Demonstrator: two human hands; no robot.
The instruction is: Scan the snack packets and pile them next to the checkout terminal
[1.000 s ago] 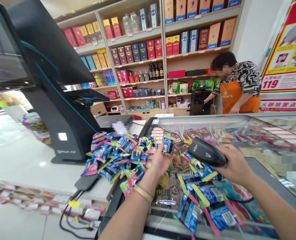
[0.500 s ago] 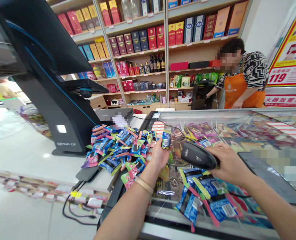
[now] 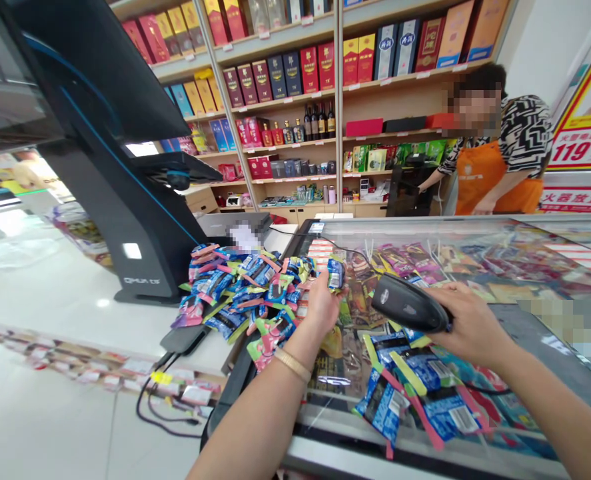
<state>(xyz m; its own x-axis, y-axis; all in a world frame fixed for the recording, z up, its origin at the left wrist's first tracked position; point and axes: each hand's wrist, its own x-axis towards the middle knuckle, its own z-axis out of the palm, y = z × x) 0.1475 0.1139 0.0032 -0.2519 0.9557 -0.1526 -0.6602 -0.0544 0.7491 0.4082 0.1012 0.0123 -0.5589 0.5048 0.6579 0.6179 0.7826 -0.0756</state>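
My left hand [image 3: 324, 301] is closed on a small blue snack packet [image 3: 336, 274], held up over the glass counter. Wrapped round a black barcode scanner [image 3: 409, 305], my right hand [image 3: 468, 323] keeps the scanner's head turned toward that packet, with a gap between them. A heap of similar blue, pink and green packets [image 3: 245, 283] lies left of my left hand. Below the scanner, several more packets [image 3: 428, 373] rest on the glass, barcodes partly showing. The right fingers are partly hidden behind the scanner.
A black monitor stand [image 3: 125, 200] rises at the left. Dark cables [image 3: 148, 400] hang off the counter edge. Colourful bags show under the glass counter top [image 3: 325, 420]. A dark flat screen [image 3: 540, 353] lies at right. Across the counter a person in an orange apron [image 3: 480, 177] leans before shelves.
The whole view has shifted slightly, moving the scene a little to the right. Both hands keep their holds on the packet and the scanner; the person opposite leans in much the same pose.
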